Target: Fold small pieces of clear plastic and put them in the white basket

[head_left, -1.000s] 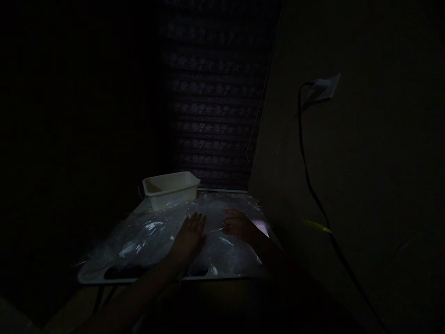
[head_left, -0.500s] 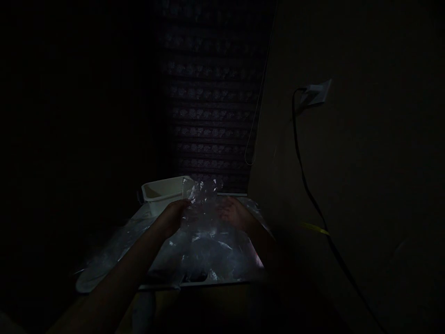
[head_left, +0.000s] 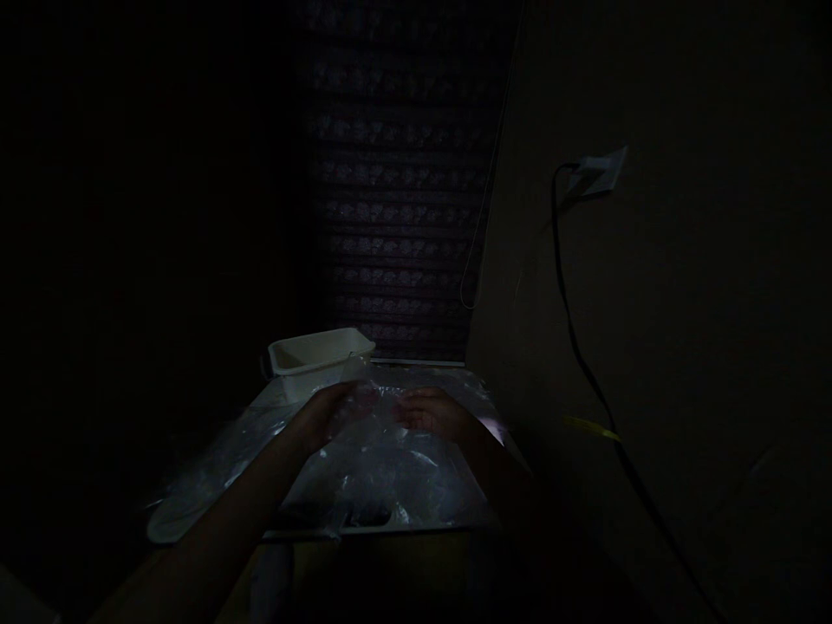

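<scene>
nearer together than half a second ago, the bare left hand point(head_left: 333, 409) and bare right hand point(head_left: 432, 412) have lowered a clear, crinkled plastic film point(head_left: 385, 393), now between them above a pale-topped table point(head_left: 165, 523), near an off-white rectangular plastic tub point(head_left: 304, 385). left seems to grip the film; right's fingers curl by it, grip untellable. judged step: gathering the film; next move calls for a two-sided pinch.

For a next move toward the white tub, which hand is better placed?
Probably the left hand: it is nearer the white tub, though it holds clear plastic. The right hand sits farther to the right, with the left in between.
</scene>
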The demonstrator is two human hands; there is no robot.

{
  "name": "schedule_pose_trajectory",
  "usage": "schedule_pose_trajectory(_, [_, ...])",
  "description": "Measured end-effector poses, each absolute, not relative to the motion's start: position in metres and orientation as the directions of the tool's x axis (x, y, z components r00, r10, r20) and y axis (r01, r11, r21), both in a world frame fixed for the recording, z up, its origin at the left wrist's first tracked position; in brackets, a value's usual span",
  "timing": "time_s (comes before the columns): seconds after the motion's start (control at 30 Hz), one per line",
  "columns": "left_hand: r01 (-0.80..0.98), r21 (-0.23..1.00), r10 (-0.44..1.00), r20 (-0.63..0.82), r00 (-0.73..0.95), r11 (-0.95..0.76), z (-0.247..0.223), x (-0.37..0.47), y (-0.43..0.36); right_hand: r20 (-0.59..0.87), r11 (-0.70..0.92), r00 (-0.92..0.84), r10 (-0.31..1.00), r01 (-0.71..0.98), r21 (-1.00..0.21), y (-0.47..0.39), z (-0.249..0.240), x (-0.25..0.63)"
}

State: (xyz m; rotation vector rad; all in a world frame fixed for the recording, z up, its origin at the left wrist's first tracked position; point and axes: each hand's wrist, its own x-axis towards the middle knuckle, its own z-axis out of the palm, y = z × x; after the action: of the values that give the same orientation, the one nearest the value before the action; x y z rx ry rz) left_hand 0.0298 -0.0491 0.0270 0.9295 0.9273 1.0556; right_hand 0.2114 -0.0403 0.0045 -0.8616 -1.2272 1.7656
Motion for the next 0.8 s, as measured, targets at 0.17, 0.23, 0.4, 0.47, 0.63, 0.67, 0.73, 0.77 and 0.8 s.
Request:
schedule_pose_trajectory(0.17, [-0.132, 0.975, 0.957, -0.139, 0.253, 0.177, 0.02, 0.026, -0.049, -0.091, -0.171, -0.387, 0.918, -0.177, -0.969, -0.039, 0.005, 0.212])
schedule_pose_trajectory(0.23, [-0.117, 0.977, 0.95, -0.141, 0.279, 0.18, 0.018, 0.024, -0.048, -0.092, -0.157, -0.378, 0.921, -0.146, -0.977, -0.039, 0.006, 0.215])
schedule_pose_trajectory(0.4, [-0.139, 0.966, 0.94, -0.169, 0.296, 0.217, 0.019, 0.023, -0.05, -0.12, -0.175, -0.354, 0.927, -0.126, -0.976, -0.038, 0.006, 0.22])
schedule_pose_trajectory(0.47, [-0.132, 0.966, 0.938, -0.174, 0.299, 0.222, 0.021, 0.023, -0.052, -0.125, -0.184, -0.351, 0.928, -0.14, -0.973, -0.037, 0.005, 0.221])
schedule_pose_trajectory(0.63, [-0.114, 0.963, 0.923, -0.197, 0.331, 0.246, 0.025, 0.023, -0.054, -0.115, -0.184, -0.352, 0.929, -0.169, -0.968, -0.034, 0.001, 0.224])
schedule_pose_trajectory(0.67, [-0.11, 0.962, 0.921, -0.2, 0.333, 0.249, 0.025, 0.023, -0.053, -0.115, -0.186, -0.353, 0.928, -0.172, -0.967, -0.033, -0.001, 0.224])
schedule_pose_trajectory(0.73, [-0.097, 0.963, 0.922, -0.207, 0.326, 0.25, 0.025, 0.022, -0.053, -0.111, -0.185, -0.357, 0.927, -0.18, -0.966, -0.032, -0.003, 0.225])
schedule_pose_trajectory(0.77, [-0.089, 0.964, 0.923, -0.21, 0.324, 0.25, 0.025, 0.022, -0.053, -0.107, -0.183, -0.36, 0.927, -0.185, -0.966, -0.032, -0.003, 0.226])
schedule_pose_trajectory(0.8, [-0.083, 0.965, 0.923, -0.209, 0.324, 0.248, 0.025, 0.022, -0.052, -0.105, -0.183, -0.363, 0.926, -0.187, -0.965, -0.031, -0.004, 0.226])
